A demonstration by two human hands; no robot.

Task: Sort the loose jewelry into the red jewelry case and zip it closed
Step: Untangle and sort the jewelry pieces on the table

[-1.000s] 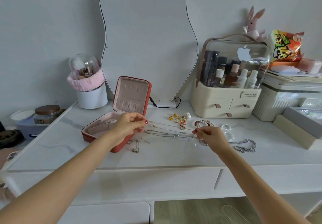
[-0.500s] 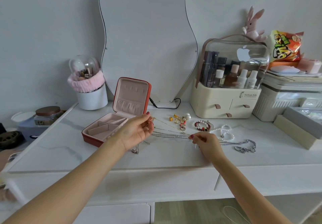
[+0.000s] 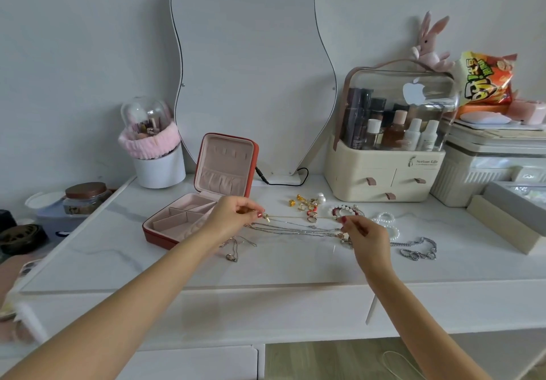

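Home bedroom vanity: wavy mirror (image 3: 251, 69), cosmetics organizer (image 3: 387, 155), plush bunny (image 3: 430, 46), snack bag (image 3: 484, 80).

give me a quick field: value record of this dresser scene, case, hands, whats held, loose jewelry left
case: red jewelry case open, lid upright, tray compartments look empty
left hand: pinching one end of a thin gold chain
right hand: pinching the other end
chain state: stretched between the hands above the table
loose, centre: silver chains, gold earrings and rings
loose, right: red and white bead bracelet, pearl bracelets, chunky silver chain
loose, front: pendant necklace
zip: not closed
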